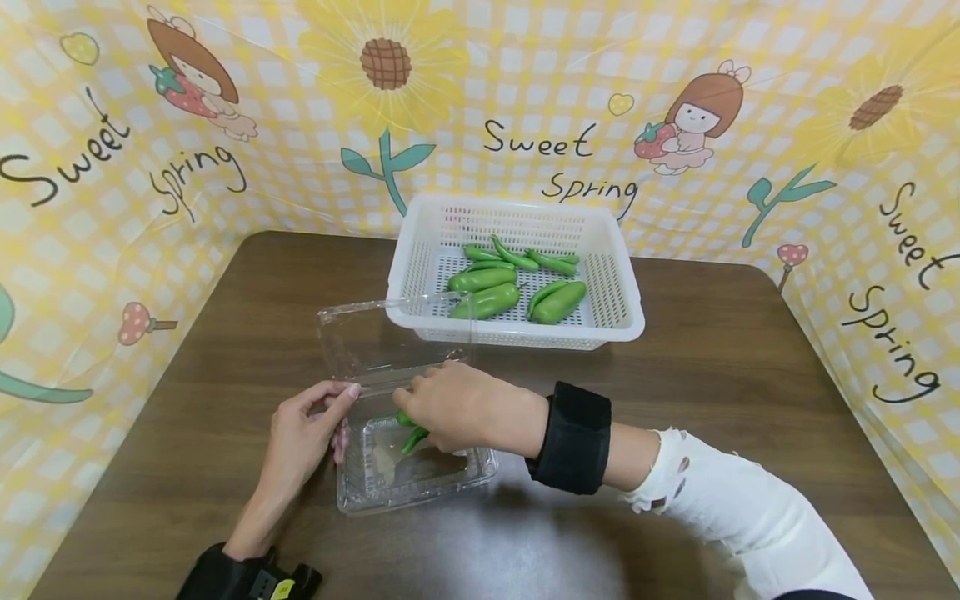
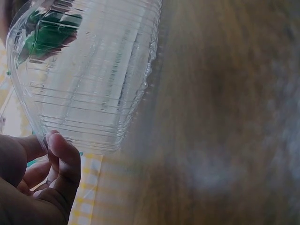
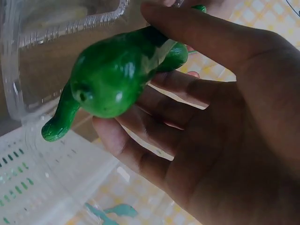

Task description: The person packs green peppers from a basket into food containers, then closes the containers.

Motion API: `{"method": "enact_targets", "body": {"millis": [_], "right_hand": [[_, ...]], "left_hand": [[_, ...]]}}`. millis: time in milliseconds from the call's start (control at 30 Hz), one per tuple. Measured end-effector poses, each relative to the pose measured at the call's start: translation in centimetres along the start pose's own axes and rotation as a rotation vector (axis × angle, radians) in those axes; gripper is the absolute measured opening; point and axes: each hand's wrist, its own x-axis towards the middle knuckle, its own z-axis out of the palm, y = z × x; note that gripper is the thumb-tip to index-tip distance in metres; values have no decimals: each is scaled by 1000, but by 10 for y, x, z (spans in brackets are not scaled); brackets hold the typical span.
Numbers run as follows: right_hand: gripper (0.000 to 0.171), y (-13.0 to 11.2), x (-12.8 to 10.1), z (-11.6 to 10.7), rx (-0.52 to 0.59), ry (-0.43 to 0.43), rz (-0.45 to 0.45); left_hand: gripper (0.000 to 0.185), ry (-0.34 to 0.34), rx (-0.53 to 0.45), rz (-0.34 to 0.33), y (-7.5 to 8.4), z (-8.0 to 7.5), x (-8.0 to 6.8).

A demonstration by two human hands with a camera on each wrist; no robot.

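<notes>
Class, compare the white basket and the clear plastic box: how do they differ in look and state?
The basket is white and full of small holes; the box is see-through, with ribbed walls. The basket shows no lid; the box has a raised lid. No hand touches the basket, while the left hand pinches the box's edge. Both are roughly rectangular and open at the top.

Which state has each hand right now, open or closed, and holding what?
Left hand: closed, pinching the clear container by its edge.
Right hand: closed, holding green vegetables.
</notes>
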Motion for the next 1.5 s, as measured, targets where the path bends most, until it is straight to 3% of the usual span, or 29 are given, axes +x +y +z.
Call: {"method": "enact_targets", "body": {"millis": [233,500,1133,1500], "right_hand": [[42,-7,8,10,-17,21,-14],[46,-13,17,20,-27,-10,14],[29,-22,26,50,-130,154,43],[30,-19,32,58,-95,121,47]], "left_hand": [[34,-4,-2,1,0,0,0],[33,-5,-10,14,0,0,0],[33,-14,-2,-3,0,-1,0],[33,-18,2,-6,0,1,-1]]}}
